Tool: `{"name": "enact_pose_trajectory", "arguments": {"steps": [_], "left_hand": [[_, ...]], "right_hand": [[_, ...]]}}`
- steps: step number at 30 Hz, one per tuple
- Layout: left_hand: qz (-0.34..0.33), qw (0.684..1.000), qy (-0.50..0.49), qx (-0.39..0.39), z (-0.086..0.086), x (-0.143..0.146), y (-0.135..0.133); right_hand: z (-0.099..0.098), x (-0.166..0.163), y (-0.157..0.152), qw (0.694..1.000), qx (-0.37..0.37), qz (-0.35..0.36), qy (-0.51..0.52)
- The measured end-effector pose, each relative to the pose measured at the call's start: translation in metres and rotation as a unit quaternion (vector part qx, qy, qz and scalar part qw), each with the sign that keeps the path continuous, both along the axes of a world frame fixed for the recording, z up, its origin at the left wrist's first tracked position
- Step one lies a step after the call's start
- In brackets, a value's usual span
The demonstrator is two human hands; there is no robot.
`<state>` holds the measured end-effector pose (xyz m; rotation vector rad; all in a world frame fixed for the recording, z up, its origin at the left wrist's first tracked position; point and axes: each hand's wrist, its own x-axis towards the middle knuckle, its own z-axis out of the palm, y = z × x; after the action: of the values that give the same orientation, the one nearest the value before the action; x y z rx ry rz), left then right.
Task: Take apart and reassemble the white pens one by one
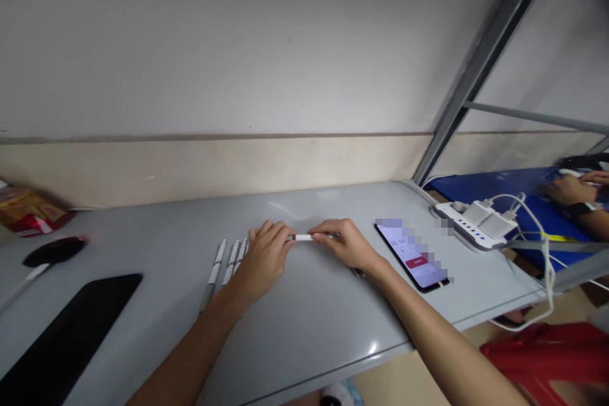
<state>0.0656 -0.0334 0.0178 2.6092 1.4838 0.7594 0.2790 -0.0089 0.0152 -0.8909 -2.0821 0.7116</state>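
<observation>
Between my two hands a white pen (303, 238) lies roughly level, just above the grey table (304, 323). My left hand (269, 257) is closed around one end of it. At the other end, the thumb and fingers of my right hand (343, 242) pinch it. Several white and grey pens (216, 266) lie side by side to the left of my left hand, partly hidden by my wrist. Under my right wrist the tips of some dark, thin pieces (358, 272) show; their kind is hard to make out.
A lit phone (412, 257) lies right of my right arm, with a white power strip (469, 226) holding plugs and cables beyond it. At left are a black mouse (54, 252), a black flat object (76, 336) and a red-gold packet (31, 210). Another person's hands (573, 190) are at far right.
</observation>
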Motion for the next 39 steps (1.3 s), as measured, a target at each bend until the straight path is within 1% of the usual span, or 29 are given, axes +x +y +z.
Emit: {"name": "enact_pose_trajectory", "arguments": {"steps": [2, 4, 6, 8, 10, 13, 14, 16, 18, 19, 20, 23, 24, 26, 28, 30, 33, 36, 39], "left_hand": [[-0.001, 1.0, -0.028, 0.01, 0.001, 0.0, 0.0], [0.017, 0.998, -0.064, 0.01, 0.003, -0.001, 0.001], [0.051, 0.993, -0.108, -0.021, 0.004, -0.003, 0.003], [0.076, 0.982, -0.154, -0.074, 0.006, -0.006, 0.005], [0.066, 0.973, -0.194, -0.103, 0.008, -0.009, 0.007], [0.012, 0.965, -0.244, -0.096, 0.009, -0.011, 0.009], [0.005, 0.959, -0.262, -0.105, 0.009, -0.012, 0.01], [0.023, 0.946, -0.287, -0.151, 0.009, -0.012, 0.01], [0.05, 0.936, -0.286, -0.2, 0.008, -0.012, 0.011], [0.051, 0.935, -0.282, -0.21, 0.008, -0.013, 0.011], [0.044, 0.937, -0.279, -0.207, 0.007, -0.013, 0.012], [0.007, 0.943, -0.297, -0.147, 0.007, -0.014, 0.012], [0.004, 0.943, -0.304, -0.138, 0.007, -0.014, 0.012], [0.011, 0.937, -0.31, -0.16, 0.007, -0.012, 0.011], [0.021, 0.936, -0.284, -0.206, 0.008, -0.011, 0.009], [0.022, 0.946, -0.237, -0.219, 0.009, -0.01, 0.008], [0.018, 0.96, -0.206, -0.189, 0.009, -0.01, 0.007], [0.022, 0.968, -0.186, -0.167, 0.01, -0.01, 0.006], [-0.004, 0.977, -0.143, -0.156, 0.009, -0.008, 0.004]], "right_hand": [[0.001, 0.0, -0.001, 0.999, -0.036, -0.006, 0.013], [0.001, 0.0, 0.0, 0.998, -0.049, -0.017, 0.039], [0.002, 0.002, 0.001, 0.996, -0.049, -0.034, 0.068], [0.002, 0.003, 0.003, 0.994, -0.052, -0.044, 0.087], [0.003, 0.004, 0.003, 0.992, -0.069, -0.047, 0.095], [0.003, 0.003, 0.003, 0.99, -0.09, -0.05, 0.1], [0.003, 0.003, 0.003, 0.99, -0.088, -0.05, 0.101], [0.003, 0.003, 0.003, 0.99, -0.073, -0.05, 0.106], [0.003, 0.003, 0.003, 0.991, -0.058, -0.056, 0.106], [0.003, 0.003, 0.003, 0.991, -0.054, -0.062, 0.105], [0.003, 0.004, 0.004, 0.991, -0.056, -0.067, 0.105], [0.004, 0.004, 0.003, 0.988, -0.078, -0.072, 0.115], [0.004, 0.003, 0.003, 0.987, -0.083, -0.069, 0.12], [0.005, 0.002, 0.002, 0.988, -0.078, -0.06, 0.122], [0.005, 0.001, 0.001, 0.989, -0.06, -0.055, 0.122], [0.005, 0.0, 0.001, 0.989, -0.049, -0.054, 0.127], [0.004, -0.001, 0.0, 0.988, -0.074, -0.057, 0.123], [0.005, 0.0, -0.002, 0.991, -0.098, -0.045, 0.079], [0.009, 0.001, -0.004, 0.994, -0.098, -0.025, 0.045]]}}
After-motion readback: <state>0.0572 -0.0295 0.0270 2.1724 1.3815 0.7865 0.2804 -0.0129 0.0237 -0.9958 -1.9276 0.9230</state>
